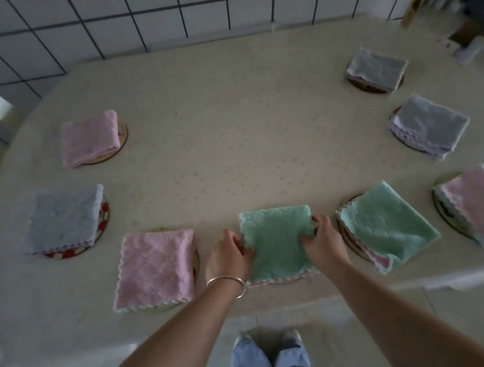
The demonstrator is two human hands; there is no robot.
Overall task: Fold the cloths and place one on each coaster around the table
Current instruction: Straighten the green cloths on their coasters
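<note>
Cream cloth is covering the table [227, 141], and folded cloths are sitting on coasters all round it: a pink cloth [155, 268] on the near left, another green cloth [388, 226] on the near right. Dead centre at the near edge, the green cloth [277, 242] is lying flat, the left hand [228, 256] pinching its left edge and the right hand [323, 242] gripping its right edge. A bracelet [228, 284] is circling the left wrist.
</note>
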